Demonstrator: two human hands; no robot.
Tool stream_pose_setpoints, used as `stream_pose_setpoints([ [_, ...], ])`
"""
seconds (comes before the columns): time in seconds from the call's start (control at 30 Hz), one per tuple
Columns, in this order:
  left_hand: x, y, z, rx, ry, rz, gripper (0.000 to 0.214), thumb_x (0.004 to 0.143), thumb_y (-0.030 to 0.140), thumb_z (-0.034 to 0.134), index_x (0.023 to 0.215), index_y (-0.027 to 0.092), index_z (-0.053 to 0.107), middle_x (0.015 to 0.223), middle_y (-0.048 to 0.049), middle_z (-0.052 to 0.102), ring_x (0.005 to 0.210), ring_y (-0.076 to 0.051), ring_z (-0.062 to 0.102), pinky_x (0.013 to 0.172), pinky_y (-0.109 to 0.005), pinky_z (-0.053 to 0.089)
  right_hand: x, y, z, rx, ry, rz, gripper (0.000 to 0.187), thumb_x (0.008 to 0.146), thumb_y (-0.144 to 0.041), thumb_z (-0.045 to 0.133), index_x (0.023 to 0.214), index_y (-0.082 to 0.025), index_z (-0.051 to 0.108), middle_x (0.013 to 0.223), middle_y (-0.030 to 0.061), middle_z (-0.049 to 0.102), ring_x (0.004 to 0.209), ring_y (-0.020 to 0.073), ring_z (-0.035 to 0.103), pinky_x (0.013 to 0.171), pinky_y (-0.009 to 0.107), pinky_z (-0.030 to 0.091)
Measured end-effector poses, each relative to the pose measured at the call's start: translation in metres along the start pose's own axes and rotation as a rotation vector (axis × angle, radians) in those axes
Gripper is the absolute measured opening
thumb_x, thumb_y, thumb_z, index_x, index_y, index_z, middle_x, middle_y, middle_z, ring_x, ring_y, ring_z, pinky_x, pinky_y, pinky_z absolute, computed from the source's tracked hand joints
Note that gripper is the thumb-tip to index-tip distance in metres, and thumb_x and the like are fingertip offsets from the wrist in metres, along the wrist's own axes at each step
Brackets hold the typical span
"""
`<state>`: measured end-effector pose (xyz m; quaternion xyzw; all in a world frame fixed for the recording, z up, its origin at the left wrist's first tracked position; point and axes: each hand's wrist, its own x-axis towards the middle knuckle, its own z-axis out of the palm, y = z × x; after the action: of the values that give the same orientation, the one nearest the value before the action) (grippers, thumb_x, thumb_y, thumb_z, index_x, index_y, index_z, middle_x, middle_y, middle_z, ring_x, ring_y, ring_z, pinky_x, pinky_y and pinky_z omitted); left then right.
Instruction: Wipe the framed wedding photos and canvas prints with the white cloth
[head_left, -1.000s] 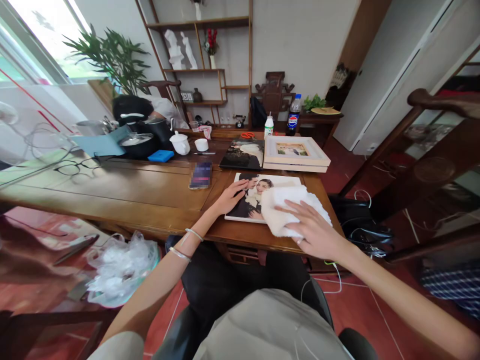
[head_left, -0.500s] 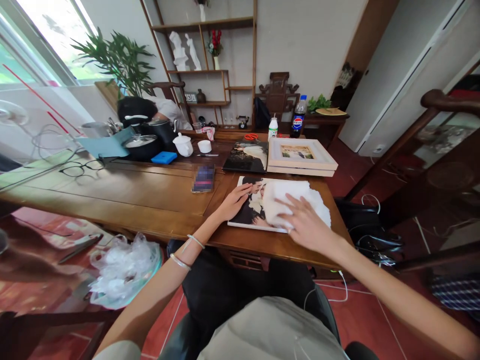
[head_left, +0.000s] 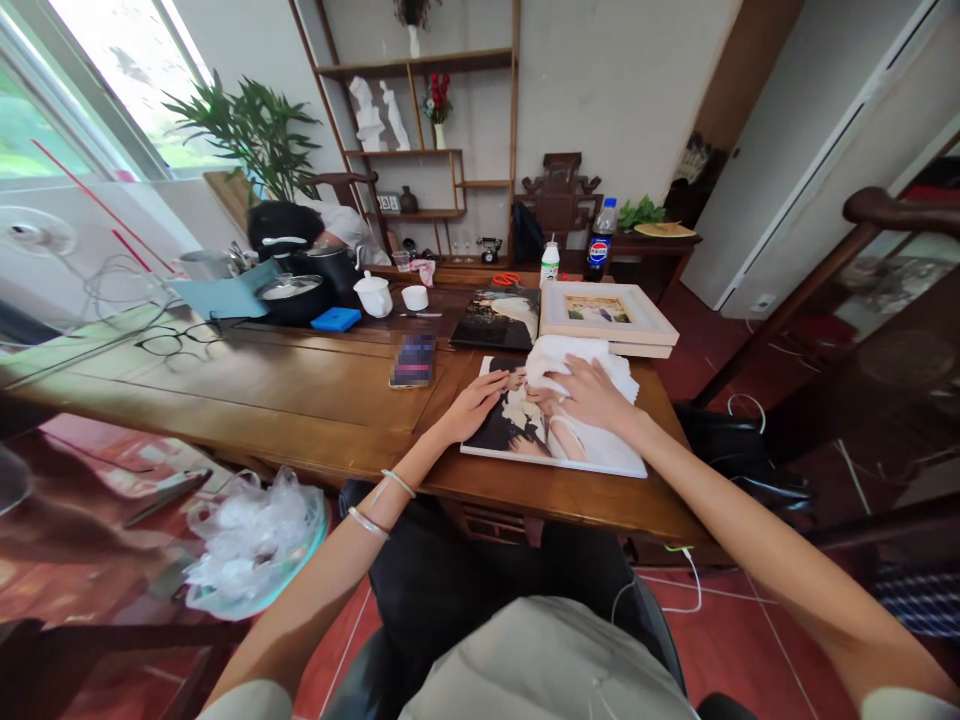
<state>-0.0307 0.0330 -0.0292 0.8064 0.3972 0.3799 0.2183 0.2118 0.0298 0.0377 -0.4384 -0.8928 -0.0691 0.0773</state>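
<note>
A flat photo print point(head_left: 555, 440) lies on the wooden table point(head_left: 300, 380) near its front right corner. My left hand point(head_left: 474, 403) rests flat on the print's left edge, fingers spread. My right hand point(head_left: 592, 393) presses a white towel point(head_left: 581, 358) onto the upper part of the print. The towel is bunched at the far side of the picture, and the lower half of the print shows bare.
A phone point(head_left: 412, 361) lies left of the print. Behind it are a dark photo point(head_left: 500, 318) and a stacked white frame point(head_left: 607, 316). Further back stand a teapot point(head_left: 373, 294), cup point(head_left: 414, 297), pots point(head_left: 289, 296), bottles point(head_left: 601, 246). Glasses point(head_left: 176, 342) lie left. A plastic bag point(head_left: 251, 535) sits on the floor.
My right hand has slid the towel away from me across the print, from its near right part to its far edge. My left hand has stayed on the left edge.
</note>
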Motion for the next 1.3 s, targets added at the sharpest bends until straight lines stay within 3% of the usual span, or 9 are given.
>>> stream_pose_setpoints([
  [0.17, 0.000, 0.002, 0.001, -0.022, 0.009, -0.007, 0.040, 0.093, 0.036, 0.037, 0.124, 0.021, 0.057, 0.137, -0.0071, 0.051, 0.130, -0.022, 0.043, 0.112, -0.043, 0.029, -0.033, -0.059, -0.007, 0.049, -0.017, -0.085, 0.035, 0.089, -0.027, 0.043, 0.118, -0.027, 0.062, 0.139, 0.0097, 0.046, 0.129, 0.0384, 0.032, 0.096, 0.066, 0.028],
  [0.33, 0.001, 0.002, -0.001, -0.103, 0.009, -0.004, 0.042, 0.093, 0.042, 0.038, 0.122, 0.020, 0.059, 0.136, -0.0088, 0.051, 0.127, -0.023, 0.046, 0.110, -0.040, 0.033, -0.045, -0.121, -0.007, 0.021, 0.019, -0.081, 0.033, 0.086, -0.031, 0.051, 0.115, -0.022, 0.064, 0.137, 0.0167, 0.046, 0.129, 0.0426, 0.032, 0.099, 0.066, 0.024],
  [0.5, 0.000, 0.002, -0.005, -0.121, 0.000, -0.022, 0.043, 0.093, 0.041, 0.037, 0.124, 0.018, 0.057, 0.136, -0.0107, 0.051, 0.127, -0.023, 0.046, 0.110, -0.039, 0.034, -0.039, -0.140, 0.001, -0.015, 0.060, -0.049, 0.033, 0.086, -0.028, 0.049, 0.113, -0.017, 0.066, 0.137, 0.0216, 0.045, 0.129, 0.0462, 0.030, 0.099, 0.069, 0.023],
  [0.63, 0.000, 0.007, -0.005, -0.005, -0.014, -0.027, 0.041, 0.093, 0.038, 0.038, 0.124, 0.019, 0.057, 0.137, -0.0089, 0.051, 0.129, -0.021, 0.043, 0.113, -0.040, 0.029, -0.070, -0.120, 0.000, 0.040, 0.011, -0.052, 0.028, 0.082, -0.025, 0.056, 0.106, -0.017, 0.068, 0.140, 0.0203, 0.043, 0.132, 0.0426, 0.028, 0.103, 0.065, 0.023],
  [0.77, 0.001, 0.007, -0.003, 0.061, -0.033, -0.026, 0.041, 0.094, 0.035, 0.038, 0.127, 0.018, 0.053, 0.139, -0.0092, 0.048, 0.131, -0.019, 0.041, 0.114, -0.039, 0.026, -0.112, -0.073, -0.008, 0.120, 0.008, -0.084, 0.028, 0.076, -0.017, 0.057, 0.102, -0.015, 0.068, 0.143, 0.0190, 0.039, 0.135, 0.0371, 0.027, 0.108, 0.058, 0.022],
  [0.87, 0.001, 0.004, -0.002, 0.089, -0.055, -0.022, 0.041, 0.092, 0.034, 0.041, 0.128, 0.018, 0.053, 0.140, -0.0094, 0.047, 0.132, -0.020, 0.040, 0.114, -0.039, 0.027, -0.116, -0.033, -0.012, 0.132, 0.036, -0.106, 0.029, 0.081, -0.012, 0.048, 0.103, -0.013, 0.067, 0.139, 0.0190, 0.044, 0.133, 0.0323, 0.033, 0.108, 0.053, 0.026],
  [1.1, 0.001, 0.005, -0.002, 0.108, -0.046, -0.014, 0.040, 0.091, 0.031, 0.043, 0.128, 0.020, 0.053, 0.140, -0.0088, 0.048, 0.131, -0.021, 0.041, 0.112, -0.041, 0.028, -0.041, 0.030, -0.004, 0.150, 0.082, 0.039, 0.037, 0.094, -0.033, 0.038, 0.117, -0.015, 0.060, 0.112, 0.0157, 0.063, 0.109, 0.0312, 0.056, 0.090, 0.045, 0.044],
  [1.2, 0.001, 0.010, -0.003, 0.103, -0.020, -0.009, 0.040, 0.091, 0.029, 0.044, 0.126, 0.016, 0.055, 0.138, -0.0109, 0.049, 0.130, -0.021, 0.043, 0.112, -0.040, 0.030, -0.005, 0.028, -0.003, 0.213, 0.095, 0.038, 0.040, 0.095, -0.039, 0.035, 0.119, -0.018, 0.059, 0.115, 0.0133, 0.063, 0.109, 0.0301, 0.054, 0.090, 0.041, 0.042],
  [1.3, 0.001, 0.015, -0.005, 0.072, -0.001, 0.014, 0.037, 0.090, 0.027, 0.045, 0.123, 0.015, 0.058, 0.134, -0.0102, 0.054, 0.128, -0.021, 0.046, 0.111, -0.038, 0.031, 0.033, 0.007, -0.003, 0.256, 0.085, -0.043, 0.039, 0.096, -0.039, 0.033, 0.115, -0.019, 0.060, 0.119, 0.0093, 0.062, 0.109, 0.0272, 0.054, 0.093, 0.038, 0.038],
])
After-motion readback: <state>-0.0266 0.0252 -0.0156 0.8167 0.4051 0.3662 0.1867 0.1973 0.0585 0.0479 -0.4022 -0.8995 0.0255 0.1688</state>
